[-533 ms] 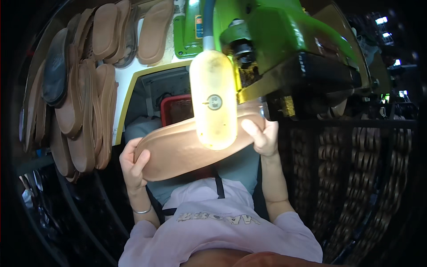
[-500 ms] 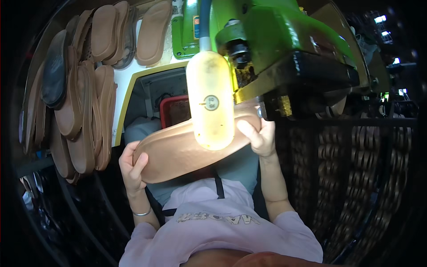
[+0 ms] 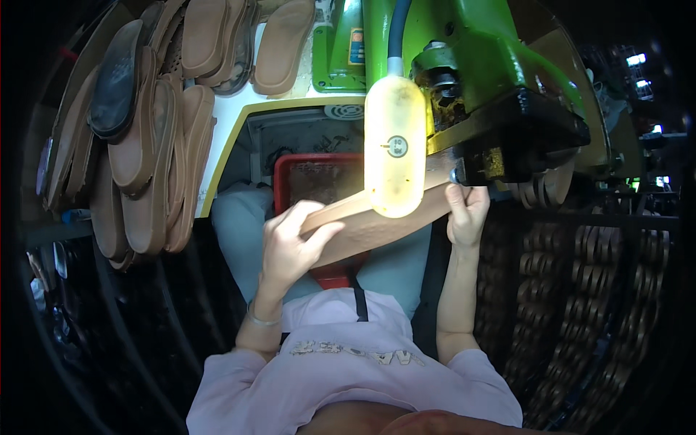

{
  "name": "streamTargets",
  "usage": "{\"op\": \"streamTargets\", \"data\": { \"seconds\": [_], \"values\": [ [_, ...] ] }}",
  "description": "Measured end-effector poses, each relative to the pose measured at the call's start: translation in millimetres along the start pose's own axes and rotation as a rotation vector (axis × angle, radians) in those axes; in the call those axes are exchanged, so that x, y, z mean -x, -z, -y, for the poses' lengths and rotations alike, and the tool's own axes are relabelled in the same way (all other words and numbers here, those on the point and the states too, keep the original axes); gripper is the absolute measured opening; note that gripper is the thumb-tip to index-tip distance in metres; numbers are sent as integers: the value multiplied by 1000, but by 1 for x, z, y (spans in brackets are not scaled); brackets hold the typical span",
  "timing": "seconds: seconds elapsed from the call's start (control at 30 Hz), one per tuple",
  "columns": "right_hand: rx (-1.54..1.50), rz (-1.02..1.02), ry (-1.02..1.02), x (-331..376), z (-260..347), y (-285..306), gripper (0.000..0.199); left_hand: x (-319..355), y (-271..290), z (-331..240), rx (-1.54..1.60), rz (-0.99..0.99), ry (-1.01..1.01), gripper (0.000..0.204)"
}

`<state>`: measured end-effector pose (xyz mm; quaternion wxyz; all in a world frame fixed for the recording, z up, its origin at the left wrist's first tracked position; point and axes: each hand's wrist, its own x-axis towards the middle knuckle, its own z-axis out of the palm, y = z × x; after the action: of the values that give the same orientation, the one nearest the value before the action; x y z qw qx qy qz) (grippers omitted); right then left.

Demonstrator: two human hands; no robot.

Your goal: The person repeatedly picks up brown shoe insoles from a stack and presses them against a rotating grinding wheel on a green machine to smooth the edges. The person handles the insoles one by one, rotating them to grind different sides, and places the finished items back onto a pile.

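A tan shoe sole [image 3: 362,235] is held tilted over my lap, its right end against the working head of a green machine [image 3: 500,138]. My left hand [image 3: 293,243] grips its left end, thumb on the near side and fingers over the upper edge. At the other end, close under the machine head, my right hand [image 3: 466,214] pinches the sole with its thumb up. A glowing yellow lamp [image 3: 395,145] hangs in front and hides the sole's upper middle.
Stacked tan soles [image 3: 152,206] and a dark one [image 3: 116,87] lie on the table at the left. A single sole [image 3: 284,47] rests beside the machine base. Below the table opening is a red bin [image 3: 281,181]. Racks of soles [image 3: 602,290] stand at the right.
My left hand has moved right and its end of the sole has tipped up, showing the edge. The right hand has turned slightly under the machine head. The whole view has shifted.
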<state>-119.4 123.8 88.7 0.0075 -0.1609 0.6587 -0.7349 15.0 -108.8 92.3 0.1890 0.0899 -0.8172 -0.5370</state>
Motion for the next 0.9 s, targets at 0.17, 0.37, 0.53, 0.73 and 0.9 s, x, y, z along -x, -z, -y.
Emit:
{"op": "streamTargets", "data": {
  "seconds": [0.17, 0.37, 0.53, 0.73, 0.9],
  "values": [
    [-75, -146, -37, -13, -7, 29, 20, -56, -13, -5, -49, 134, -228, 21],
    [-109, -66, -121, 4, -11, 12, 17, -70, 18, 13, 119, 321, 75, 25],
    [-86, 51, -44, 10, -1, -24, 31, -57, 53, 30, 91, 347, 238, 26],
    [113, 158, -15, 12, 1, -24, 29, -27, 54, 26, -44, 198, 136, 22],
    [179, -107, 77, -7, 2, 13, 24, -36, -7, 0, -98, 115, -198, 22]
  ]
}}
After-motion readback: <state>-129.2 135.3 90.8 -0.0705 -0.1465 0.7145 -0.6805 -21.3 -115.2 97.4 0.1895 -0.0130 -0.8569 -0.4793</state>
